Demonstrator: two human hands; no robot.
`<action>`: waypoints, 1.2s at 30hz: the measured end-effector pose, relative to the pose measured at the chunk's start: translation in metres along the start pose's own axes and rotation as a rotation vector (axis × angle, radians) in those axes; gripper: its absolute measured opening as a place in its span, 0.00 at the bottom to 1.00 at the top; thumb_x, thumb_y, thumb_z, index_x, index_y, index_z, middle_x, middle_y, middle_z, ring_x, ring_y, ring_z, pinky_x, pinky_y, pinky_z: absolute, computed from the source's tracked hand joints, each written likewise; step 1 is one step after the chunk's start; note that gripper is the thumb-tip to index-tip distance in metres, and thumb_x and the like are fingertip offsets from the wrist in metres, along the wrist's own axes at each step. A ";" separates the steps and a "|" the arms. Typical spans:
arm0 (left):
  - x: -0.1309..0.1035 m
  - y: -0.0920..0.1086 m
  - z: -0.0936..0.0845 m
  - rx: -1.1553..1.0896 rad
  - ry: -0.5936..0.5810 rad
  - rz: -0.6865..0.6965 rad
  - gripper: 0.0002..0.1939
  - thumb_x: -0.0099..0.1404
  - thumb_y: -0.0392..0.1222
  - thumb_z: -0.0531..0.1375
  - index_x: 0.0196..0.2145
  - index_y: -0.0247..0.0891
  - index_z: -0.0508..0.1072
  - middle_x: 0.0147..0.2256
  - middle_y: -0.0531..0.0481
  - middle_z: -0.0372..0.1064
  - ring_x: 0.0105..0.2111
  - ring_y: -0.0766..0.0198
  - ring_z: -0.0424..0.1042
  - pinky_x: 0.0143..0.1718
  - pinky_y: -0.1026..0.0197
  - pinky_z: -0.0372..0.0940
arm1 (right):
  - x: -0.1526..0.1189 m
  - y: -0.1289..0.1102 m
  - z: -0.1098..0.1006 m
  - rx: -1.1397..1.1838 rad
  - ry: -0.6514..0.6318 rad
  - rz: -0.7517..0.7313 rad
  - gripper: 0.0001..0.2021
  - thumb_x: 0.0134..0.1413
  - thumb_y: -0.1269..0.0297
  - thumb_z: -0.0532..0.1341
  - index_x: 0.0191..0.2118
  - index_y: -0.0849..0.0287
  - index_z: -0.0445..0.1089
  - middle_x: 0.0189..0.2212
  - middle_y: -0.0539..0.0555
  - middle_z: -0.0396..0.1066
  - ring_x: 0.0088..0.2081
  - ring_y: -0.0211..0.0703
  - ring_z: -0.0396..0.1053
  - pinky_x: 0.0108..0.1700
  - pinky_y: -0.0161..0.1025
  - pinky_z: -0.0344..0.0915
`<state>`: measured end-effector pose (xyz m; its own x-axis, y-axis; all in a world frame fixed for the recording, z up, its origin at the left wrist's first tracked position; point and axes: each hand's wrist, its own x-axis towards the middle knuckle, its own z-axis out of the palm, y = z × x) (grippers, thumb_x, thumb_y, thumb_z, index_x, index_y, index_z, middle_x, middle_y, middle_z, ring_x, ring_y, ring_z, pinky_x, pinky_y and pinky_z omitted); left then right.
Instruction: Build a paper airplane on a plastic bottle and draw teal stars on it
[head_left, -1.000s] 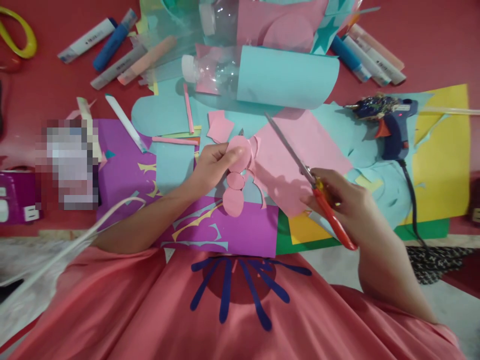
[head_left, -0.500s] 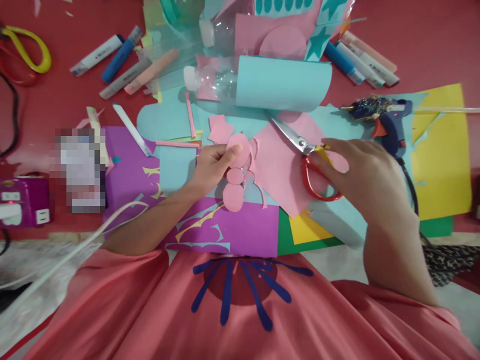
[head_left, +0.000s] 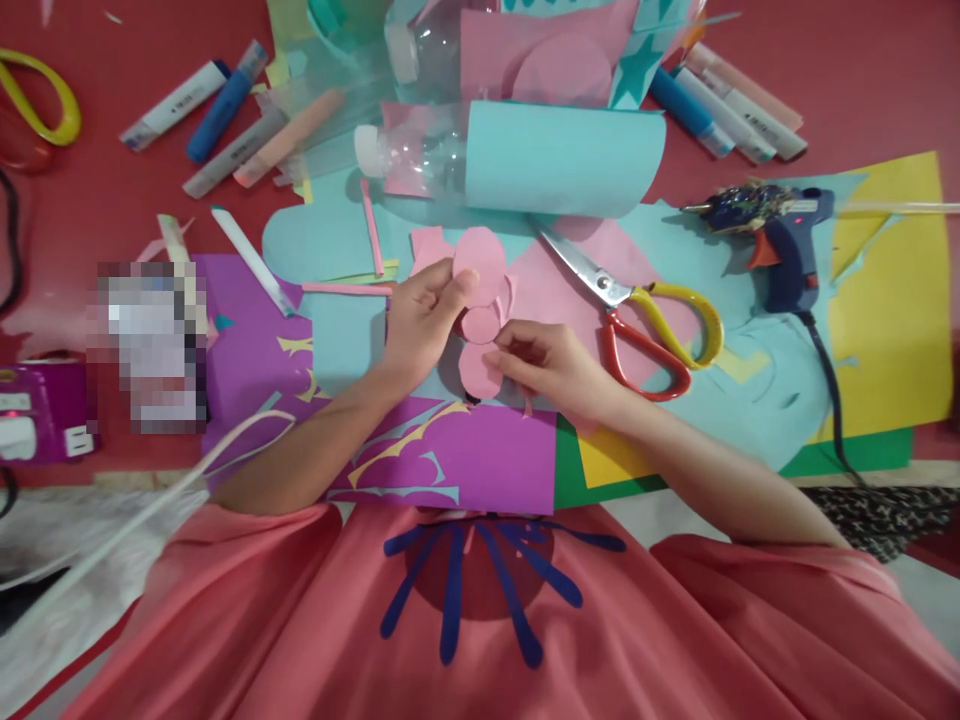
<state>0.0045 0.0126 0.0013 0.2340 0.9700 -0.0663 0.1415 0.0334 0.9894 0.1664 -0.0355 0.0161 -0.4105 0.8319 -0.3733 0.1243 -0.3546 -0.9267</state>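
A pink paper cutout [head_left: 480, 325] of joined rounds, two larger ones with a small one between, is held over the paper-strewn table. My left hand [head_left: 427, 320] pinches its upper round between thumb and fingers. The lower round is pinched at its right edge by my right hand [head_left: 551, 365]. Just right of that hand lie scissors [head_left: 611, 290] with one red and one yellow handle, blades partly apart, on pink paper [head_left: 551, 275]. Thin curled pink scraps [head_left: 512, 292] show beside the cutout.
A plastic bottle wrapped in light blue paper [head_left: 562, 160] lies behind the hands. Markers sit at the back left [head_left: 225, 110] and back right [head_left: 739, 100]. A glue gun [head_left: 791, 240] with a cord is at the right. Purple paper [head_left: 510, 460] lies in front, a purple power strip [head_left: 52, 410] far left.
My right hand has let go of the scissors and moved left onto the cutout's lower round. The scissors now lie on the paper. The cutout is slightly higher and further right.
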 end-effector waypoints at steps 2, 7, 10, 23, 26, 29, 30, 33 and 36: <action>-0.004 -0.001 0.001 -0.030 0.012 0.078 0.24 0.60 0.66 0.60 0.40 0.43 0.69 0.29 0.54 0.64 0.30 0.67 0.67 0.27 0.66 0.60 | -0.001 0.001 -0.001 0.044 0.052 -0.003 0.19 0.54 0.47 0.62 0.28 0.57 0.59 0.20 0.44 0.62 0.15 0.30 0.58 0.14 0.31 0.57; -0.014 -0.005 0.002 -0.022 -0.124 0.143 0.28 0.61 0.53 0.64 0.58 0.52 0.64 0.50 0.49 0.68 0.32 0.69 0.70 0.30 0.67 0.66 | -0.003 -0.002 -0.006 0.032 0.131 -0.087 0.21 0.55 0.43 0.60 0.27 0.57 0.59 0.18 0.44 0.63 0.16 0.29 0.58 0.17 0.30 0.53; -0.016 -0.008 0.003 -0.023 -0.170 0.149 0.21 0.64 0.49 0.62 0.54 0.52 0.70 0.52 0.50 0.69 0.28 0.72 0.68 0.31 0.67 0.67 | -0.003 -0.004 -0.006 -0.026 0.137 -0.116 0.21 0.57 0.44 0.59 0.27 0.57 0.61 0.17 0.44 0.62 0.17 0.30 0.58 0.19 0.32 0.54; -0.005 -0.028 -0.005 0.067 -0.083 0.295 0.23 0.68 0.54 0.59 0.60 0.54 0.63 0.58 0.47 0.64 0.26 0.74 0.70 0.26 0.68 0.63 | -0.061 -0.028 -0.134 -0.704 1.301 -0.245 0.07 0.53 0.63 0.61 0.30 0.60 0.73 0.29 0.56 0.73 0.32 0.47 0.72 0.39 0.47 0.65; -0.006 -0.030 -0.005 0.109 -0.111 0.336 0.25 0.69 0.52 0.57 0.62 0.54 0.59 0.58 0.47 0.62 0.26 0.76 0.68 0.27 0.69 0.65 | -0.073 -0.023 -0.146 -0.832 1.255 0.290 0.09 0.50 0.66 0.63 0.38 0.61 0.76 0.35 0.62 0.76 0.38 0.53 0.74 0.42 0.52 0.66; -0.007 -0.028 -0.005 0.135 -0.113 0.358 0.24 0.70 0.51 0.57 0.62 0.55 0.58 0.58 0.47 0.62 0.25 0.76 0.65 0.26 0.69 0.65 | -0.071 -0.020 -0.141 -0.811 1.117 0.506 0.08 0.46 0.67 0.65 0.36 0.58 0.73 0.33 0.57 0.72 0.33 0.46 0.69 0.39 0.49 0.64; -0.007 -0.028 -0.004 0.140 -0.113 0.369 0.24 0.70 0.51 0.57 0.62 0.55 0.58 0.58 0.47 0.61 0.25 0.76 0.64 0.26 0.69 0.65 | -0.069 -0.019 -0.138 -0.823 1.102 0.497 0.07 0.45 0.67 0.66 0.33 0.57 0.71 0.31 0.55 0.70 0.31 0.44 0.65 0.39 0.47 0.63; -0.006 -0.028 -0.004 0.153 -0.102 0.401 0.24 0.70 0.51 0.56 0.62 0.56 0.58 0.57 0.48 0.61 0.26 0.75 0.65 0.26 0.68 0.66 | -0.061 -0.014 -0.135 -0.853 1.127 0.423 0.10 0.39 0.70 0.66 0.25 0.55 0.63 0.25 0.48 0.61 0.27 0.38 0.57 0.36 0.44 0.58; -0.006 -0.030 -0.004 0.156 -0.096 0.419 0.25 0.70 0.51 0.55 0.62 0.56 0.57 0.57 0.47 0.60 0.27 0.74 0.66 0.28 0.67 0.68 | -0.057 -0.008 -0.137 -0.727 1.130 0.409 0.09 0.39 0.72 0.64 0.24 0.55 0.61 0.21 0.46 0.59 0.24 0.36 0.55 0.31 0.42 0.54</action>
<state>-0.0048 0.0069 -0.0276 0.3890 0.8651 0.3165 0.1568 -0.4008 0.9027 0.3127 -0.0215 0.0395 0.6634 0.7372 -0.1280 0.6325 -0.6440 -0.4304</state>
